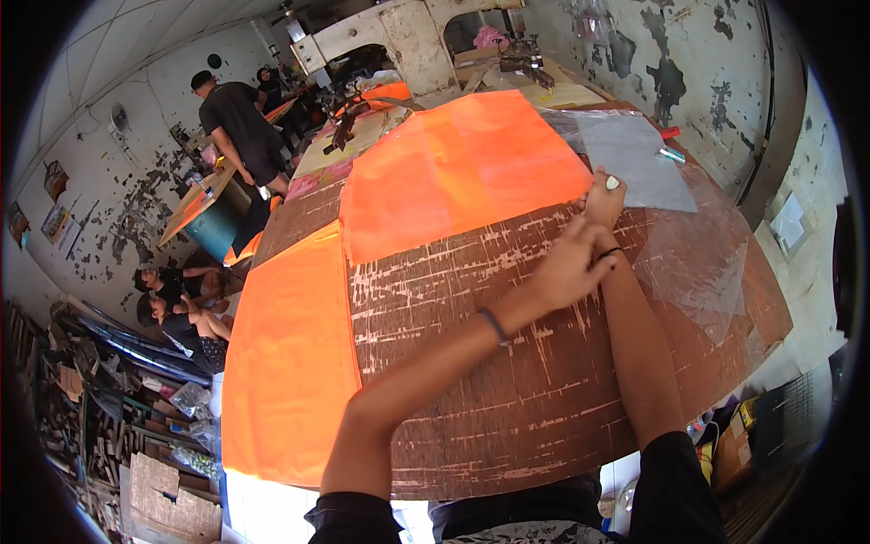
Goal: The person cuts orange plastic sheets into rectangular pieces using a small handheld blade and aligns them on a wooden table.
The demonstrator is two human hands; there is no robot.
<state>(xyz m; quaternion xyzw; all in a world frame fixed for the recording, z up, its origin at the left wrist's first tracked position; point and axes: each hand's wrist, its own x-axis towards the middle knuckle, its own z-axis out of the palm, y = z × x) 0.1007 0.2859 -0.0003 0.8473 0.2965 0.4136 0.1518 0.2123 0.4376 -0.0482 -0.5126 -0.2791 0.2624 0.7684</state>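
My left hand (573,261) reaches across to the right, its fingers and thumb closed about my right wrist, beside a thin black band (611,251). Just beyond it, my right hand (602,201) is curled, with a small white piece (613,183) showing at its fingers; I cannot make out its kind. That hand is at the near right corner of a large orange sheet (408,172), which looks like fabric or plastic. A second orange sheet (290,363), apparently folded or stacked, covers the table's left side.
The worn brown tabletop (489,363) has pale scratches. To the right are clear plastic film (698,272), a greyish translucent sheet (634,154) and a small teal-and-white item (671,155). An old cream-coloured machine (399,41) stands at the back. One person (237,122) stands left; others sit lower.
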